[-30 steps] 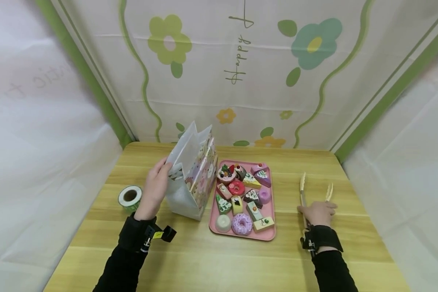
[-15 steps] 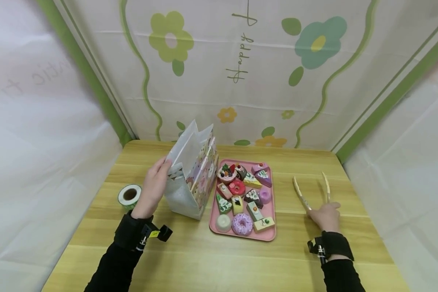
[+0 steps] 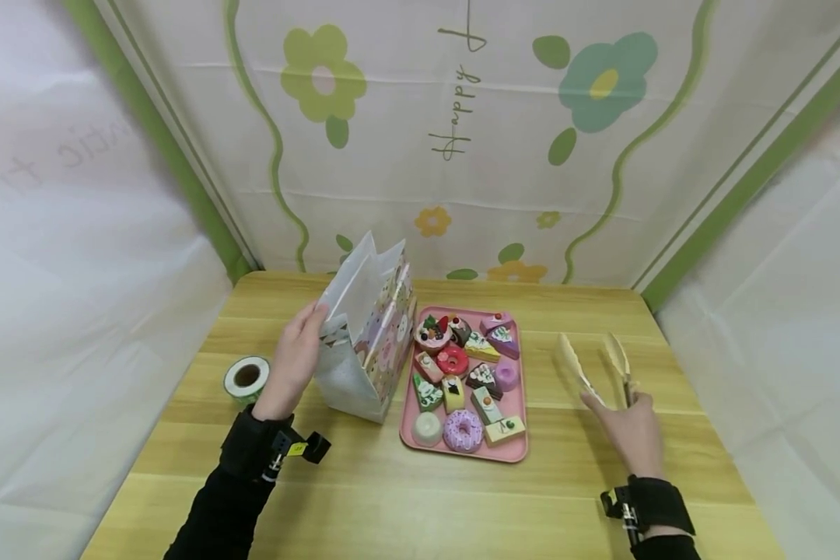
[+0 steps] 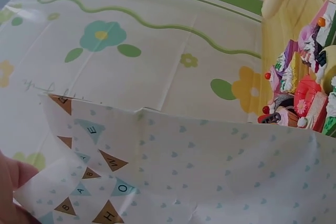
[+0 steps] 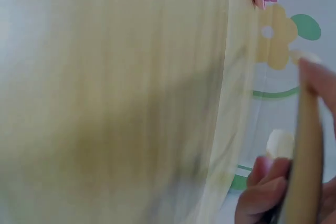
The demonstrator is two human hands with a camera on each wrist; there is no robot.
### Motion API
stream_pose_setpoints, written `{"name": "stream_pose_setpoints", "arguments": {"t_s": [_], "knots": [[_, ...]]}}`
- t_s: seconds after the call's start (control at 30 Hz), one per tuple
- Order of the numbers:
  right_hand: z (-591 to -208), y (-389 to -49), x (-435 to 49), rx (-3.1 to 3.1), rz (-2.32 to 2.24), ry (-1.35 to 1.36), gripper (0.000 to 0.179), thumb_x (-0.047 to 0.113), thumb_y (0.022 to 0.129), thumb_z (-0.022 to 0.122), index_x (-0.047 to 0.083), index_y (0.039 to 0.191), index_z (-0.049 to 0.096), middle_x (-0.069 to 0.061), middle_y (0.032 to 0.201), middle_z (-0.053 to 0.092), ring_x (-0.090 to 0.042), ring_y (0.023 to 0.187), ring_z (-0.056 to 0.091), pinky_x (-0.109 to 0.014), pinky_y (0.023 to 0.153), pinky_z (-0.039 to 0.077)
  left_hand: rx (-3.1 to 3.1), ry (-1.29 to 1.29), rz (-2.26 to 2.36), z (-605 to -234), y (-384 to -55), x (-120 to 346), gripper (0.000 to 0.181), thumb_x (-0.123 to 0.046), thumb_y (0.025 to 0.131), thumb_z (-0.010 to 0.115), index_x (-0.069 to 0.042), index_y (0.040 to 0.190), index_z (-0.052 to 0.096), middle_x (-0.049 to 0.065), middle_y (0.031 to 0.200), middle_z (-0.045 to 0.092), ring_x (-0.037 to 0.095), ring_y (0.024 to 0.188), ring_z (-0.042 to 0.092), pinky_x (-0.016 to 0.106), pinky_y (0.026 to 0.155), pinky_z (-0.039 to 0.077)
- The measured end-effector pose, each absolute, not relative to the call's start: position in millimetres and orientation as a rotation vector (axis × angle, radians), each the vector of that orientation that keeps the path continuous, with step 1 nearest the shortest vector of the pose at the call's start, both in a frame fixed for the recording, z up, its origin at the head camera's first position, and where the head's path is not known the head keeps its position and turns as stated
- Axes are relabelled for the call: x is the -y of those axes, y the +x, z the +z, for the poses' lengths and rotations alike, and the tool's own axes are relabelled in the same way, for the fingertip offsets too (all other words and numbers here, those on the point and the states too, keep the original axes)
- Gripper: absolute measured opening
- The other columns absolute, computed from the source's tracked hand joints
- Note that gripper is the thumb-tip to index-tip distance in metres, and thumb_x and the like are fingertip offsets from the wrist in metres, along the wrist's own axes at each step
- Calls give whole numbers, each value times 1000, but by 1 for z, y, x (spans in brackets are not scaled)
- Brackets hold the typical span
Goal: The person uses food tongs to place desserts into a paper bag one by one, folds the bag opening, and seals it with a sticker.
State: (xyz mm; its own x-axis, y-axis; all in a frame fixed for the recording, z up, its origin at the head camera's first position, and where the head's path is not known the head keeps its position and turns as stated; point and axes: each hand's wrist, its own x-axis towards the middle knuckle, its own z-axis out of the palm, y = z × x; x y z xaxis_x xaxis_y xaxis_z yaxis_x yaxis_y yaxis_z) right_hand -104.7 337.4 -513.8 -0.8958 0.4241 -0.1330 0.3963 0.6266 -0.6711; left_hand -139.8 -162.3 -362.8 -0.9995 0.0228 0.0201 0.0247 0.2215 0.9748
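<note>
My left hand [image 3: 295, 359] pinches the near left rim of a paper bag [image 3: 355, 389], which stands upright with its top open. Printed bunting and small hearts show on the bag [image 4: 210, 166] in the left wrist view. Over on the right, my right hand [image 3: 630, 432] grips a pair of tongs [image 3: 575, 365] whose pale tips point away from me and stand apart. In the right wrist view the fingers [image 5: 262, 195] wrap one arm of the tongs [image 5: 307, 166]. Between the hands, a pink tray [image 3: 409, 426] holds several toy cakes and doughnuts, such as a purple doughnut [image 3: 463, 431].
A roll of stickers or tape [image 3: 246, 378] lies left of my left hand. The wooden table [image 3: 420, 505] ends at a white fabric wall [image 3: 378, 171] with printed flowers. Similar fabric walls rise on both sides. The bag stands close against the tray's left side.
My right hand has lifted the tongs off the table and drawn back toward me, shifting its hold along them. The left hand stays at the bag's rim.
</note>
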Motion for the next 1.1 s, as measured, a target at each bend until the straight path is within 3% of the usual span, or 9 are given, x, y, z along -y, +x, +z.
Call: {"name": "stream_pose_setpoints", "arguments": {"t_s": [0.1,0.23,0.3,0.37,0.5,0.73,1.1], "knots": [[-512,-100,-339,2843,1114,-667,123,75,77,63,-17,145,18,-43,128,42,-50,103,53,-52,70,46,2458,-55,-1958,-364,-140,161,60,-48,106,33,-10,152,34,16,141,45,29,125,44,49,103,30],[-508,-96,-337,2866,1026,-545,105,73,79,64,-9,138,37,-29,99,59,-41,79,59,-47,60,45,2462,-69,-1958,-365,-141,161,60,-48,106,33,-10,152,34,16,141,45,29,124,45,50,102,31],[-506,-92,-335,2858,978,-446,90,69,79,67,-3,127,47,-15,77,57,-29,61,52,-38,51,39,2463,-77,-1959,-365,-142,162,60,-48,106,33,-10,153,33,16,142,44,29,125,44,50,103,30],[-504,-89,-334,2849,943,-337,79,65,78,71,1,118,52,-6,67,52,-21,53,46,-34,47,34,2469,-82,-1957,-365,-141,162,61,-48,106,33,-10,154,31,16,143,44,29,125,43,50,103,30],[-500,-85,-331,2836,862,-129,73,61,76,77,3,116,58,0,69,52,-17,52,43,-30,46,32,2467,-87,-1969,-365,-140,162,61,-48,106,33,-11,154,29,17,141,44,30,125,43,51,103,30],[-494,-81,-330,2902,794,146,93,61,69,82,0,135,58,10,69,54,-10,49,39,-27,45,31,2469,-85,-1962,-363,-138,161,60,-49,105,34,-12,153,32,16,140,45,30,122,45,51,101,31],[-484,-76,-339,3022,803,323,75,56,65,86,9,122,70,16,67,54,-5,50,40,-25,46,33,2512,-56,-1949,-360,-142,158,63,-50,104,36,-10,153,31,18,139,45,33,122,46,54,99,35]]}}
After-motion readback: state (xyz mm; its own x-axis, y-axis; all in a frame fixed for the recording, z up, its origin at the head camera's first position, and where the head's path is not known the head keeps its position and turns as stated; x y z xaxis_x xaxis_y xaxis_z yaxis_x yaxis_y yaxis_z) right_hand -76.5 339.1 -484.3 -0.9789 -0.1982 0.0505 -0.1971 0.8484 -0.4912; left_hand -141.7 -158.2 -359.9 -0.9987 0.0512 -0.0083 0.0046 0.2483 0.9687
